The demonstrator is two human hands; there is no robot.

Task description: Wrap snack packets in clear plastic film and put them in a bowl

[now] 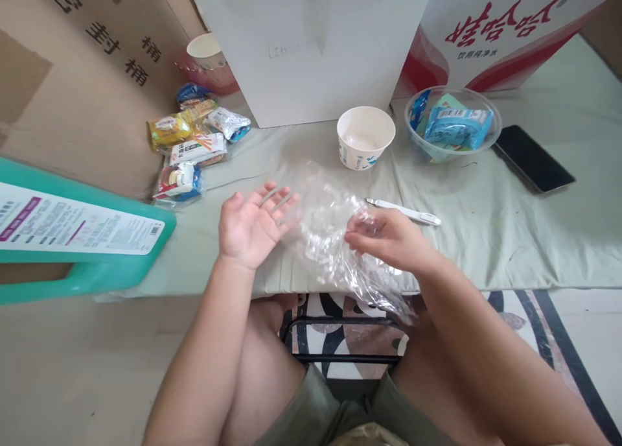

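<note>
A crumpled sheet or bag of clear plastic film (325, 238) hangs at the front edge of the cloth-covered table. My right hand (389, 236) is closed on its right side, thumb and fingers pinching it. My left hand (256, 225) is palm up with fingers spread, just left of the film; whether the fingertips touch it I cannot tell. Beyond the right hand lies a white utility knife (405, 211). Behind the film stands a white paper bowl (365, 138) with a blue print. To its right is a clear plastic bowl (495, 131) of packaged items, among them a blue packet (458, 128).
Several wrapped snacks (187, 144) lie at the left, near a large carton (97, 50). A green jug (121, 264) stands at the left edge. A white box (311, 50) and a red-white carton (495, 37) stand at the back. A black phone (534, 159) lies right.
</note>
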